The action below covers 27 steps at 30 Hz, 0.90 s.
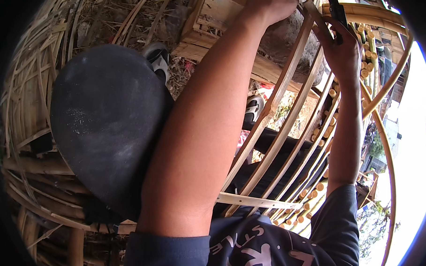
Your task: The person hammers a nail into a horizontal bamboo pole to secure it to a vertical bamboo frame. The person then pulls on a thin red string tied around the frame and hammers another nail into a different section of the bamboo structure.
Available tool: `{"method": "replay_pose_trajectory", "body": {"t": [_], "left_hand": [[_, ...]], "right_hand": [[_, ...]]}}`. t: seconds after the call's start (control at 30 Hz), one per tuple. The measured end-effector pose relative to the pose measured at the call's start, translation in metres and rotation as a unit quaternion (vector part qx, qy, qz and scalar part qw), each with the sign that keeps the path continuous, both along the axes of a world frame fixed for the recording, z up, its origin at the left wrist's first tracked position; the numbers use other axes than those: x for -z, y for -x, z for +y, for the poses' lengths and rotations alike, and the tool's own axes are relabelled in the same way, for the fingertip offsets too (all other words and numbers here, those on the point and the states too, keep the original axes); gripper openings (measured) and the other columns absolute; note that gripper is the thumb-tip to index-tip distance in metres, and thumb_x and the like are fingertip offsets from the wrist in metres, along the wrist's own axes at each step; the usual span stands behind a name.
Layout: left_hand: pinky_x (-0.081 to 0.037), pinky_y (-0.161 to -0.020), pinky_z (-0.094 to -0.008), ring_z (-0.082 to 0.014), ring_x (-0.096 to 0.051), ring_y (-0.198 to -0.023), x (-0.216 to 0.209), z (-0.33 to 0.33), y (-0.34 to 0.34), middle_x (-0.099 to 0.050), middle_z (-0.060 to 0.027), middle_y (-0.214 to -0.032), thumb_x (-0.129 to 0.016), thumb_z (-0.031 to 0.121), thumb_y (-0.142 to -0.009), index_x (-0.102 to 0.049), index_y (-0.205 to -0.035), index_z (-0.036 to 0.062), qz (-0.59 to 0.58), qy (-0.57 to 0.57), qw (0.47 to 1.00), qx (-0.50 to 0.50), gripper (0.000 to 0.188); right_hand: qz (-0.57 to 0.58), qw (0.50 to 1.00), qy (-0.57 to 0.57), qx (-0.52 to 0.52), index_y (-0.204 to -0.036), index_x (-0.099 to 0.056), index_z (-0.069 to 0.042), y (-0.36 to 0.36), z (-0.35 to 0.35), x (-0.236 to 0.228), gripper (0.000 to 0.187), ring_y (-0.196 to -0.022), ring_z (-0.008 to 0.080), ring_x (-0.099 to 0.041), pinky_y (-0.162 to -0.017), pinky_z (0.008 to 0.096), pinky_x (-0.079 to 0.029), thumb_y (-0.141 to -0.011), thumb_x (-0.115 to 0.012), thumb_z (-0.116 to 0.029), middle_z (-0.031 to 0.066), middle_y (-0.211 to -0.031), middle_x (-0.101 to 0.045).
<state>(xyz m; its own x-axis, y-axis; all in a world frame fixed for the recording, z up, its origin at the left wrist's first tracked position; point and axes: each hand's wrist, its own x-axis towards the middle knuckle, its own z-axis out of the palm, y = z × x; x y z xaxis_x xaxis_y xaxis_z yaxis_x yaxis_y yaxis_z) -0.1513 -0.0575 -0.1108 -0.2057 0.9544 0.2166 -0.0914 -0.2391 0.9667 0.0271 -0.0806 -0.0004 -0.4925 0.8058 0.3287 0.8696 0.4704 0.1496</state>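
Note:
Near the top edge, my left hand is closed in a pinch at the upper ends of the bamboo slats; what lies between its fingertips is too small to make out. To its right, my right hand is wrapped round the dark handle of a claw hammer, its head pointing up at the frame's edge. Beneath and between my arms lies a frame of several long bamboo slats, set side by side with gaps. A pale cross strip runs over their near ends, close to my shirt.
My dark-clad knee rises at the left. A wooden crate-like block and a grey stone-like mass stand under the slats' far ends. Stacked bamboo poles and a curved bamboo pole are at the right. Bamboo strips line the left.

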Motion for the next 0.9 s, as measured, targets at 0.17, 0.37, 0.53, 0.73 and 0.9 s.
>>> {"method": "replay_pose_trajectory", "body": {"t": [0.17,0.37,0.53,0.73,0.9], "left_hand": [[-0.057,-0.076,-0.0306,-0.0206,-0.072,-0.086,-0.002,0.0,0.005,-0.075,-0.0175,-0.09,-0.066,0.012,-0.087,-0.071,-0.102,-0.0025,-0.154,0.015,0.983,0.098,0.021],[-0.06,-0.073,-0.0263,-0.0167,-0.069,-0.075,-0.05,-0.016,0.014,-0.071,-0.0144,-0.088,-0.056,0.004,-0.095,-0.06,-0.111,-0.0025,-0.279,0.001,0.93,0.239,0.018],[-0.059,-0.081,-0.0315,-0.0183,-0.069,-0.079,-0.087,-0.02,0.016,-0.07,-0.0138,-0.088,-0.058,0.007,-0.095,-0.06,-0.107,-0.0008,-0.259,-0.071,0.929,0.256,0.014],[-0.058,-0.084,-0.032,-0.0184,-0.066,-0.082,-0.126,-0.029,0.008,-0.068,-0.0147,-0.091,-0.061,0.007,-0.095,-0.061,-0.107,0.0002,-0.288,-0.043,0.915,0.281,0.014],[-0.058,-0.083,-0.0302,-0.0172,-0.065,-0.083,-0.12,-0.033,0.006,-0.066,-0.0138,-0.092,-0.061,0.004,-0.093,-0.062,-0.103,-0.0001,-0.273,-0.082,0.917,0.279,0.012]], "right_hand": [[0.032,0.999,0.035,0.019,-0.112,-0.074,-0.02,-0.006,0.004,-0.001,0.034,-0.068,0.0163,-0.061,-0.065,0.0323,-0.048,-0.083,-0.081,-0.035,0.0041,-0.083,-0.067],[0.109,0.993,0.048,0.008,-0.118,-0.073,-0.012,-0.016,-0.004,-0.028,0.035,-0.06,0.0024,-0.044,-0.055,0.0224,-0.034,-0.087,-0.08,-0.026,-0.0043,-0.079,-0.061],[0.109,0.993,0.031,0.024,-0.122,-0.071,-0.009,-0.022,-0.009,-0.07,0.035,-0.06,0.0023,-0.044,-0.054,0.0231,-0.034,-0.09,-0.077,-0.023,-0.0036,-0.08,-0.061],[0.129,0.991,-0.018,0.019,-0.124,-0.07,-0.007,-0.043,-0.007,-0.091,0.041,-0.064,0.0047,-0.054,-0.059,0.0224,-0.042,-0.089,-0.078,-0.027,0.001,-0.081,-0.067],[0.126,0.99,0.0,0.056,-0.124,-0.069,-0.005,-0.047,-0.016,-0.098,0.043,-0.063,0.0063,-0.055,-0.061,0.0236,-0.044,-0.089,-0.079,-0.029,0.0021,-0.078,-0.067]]}}
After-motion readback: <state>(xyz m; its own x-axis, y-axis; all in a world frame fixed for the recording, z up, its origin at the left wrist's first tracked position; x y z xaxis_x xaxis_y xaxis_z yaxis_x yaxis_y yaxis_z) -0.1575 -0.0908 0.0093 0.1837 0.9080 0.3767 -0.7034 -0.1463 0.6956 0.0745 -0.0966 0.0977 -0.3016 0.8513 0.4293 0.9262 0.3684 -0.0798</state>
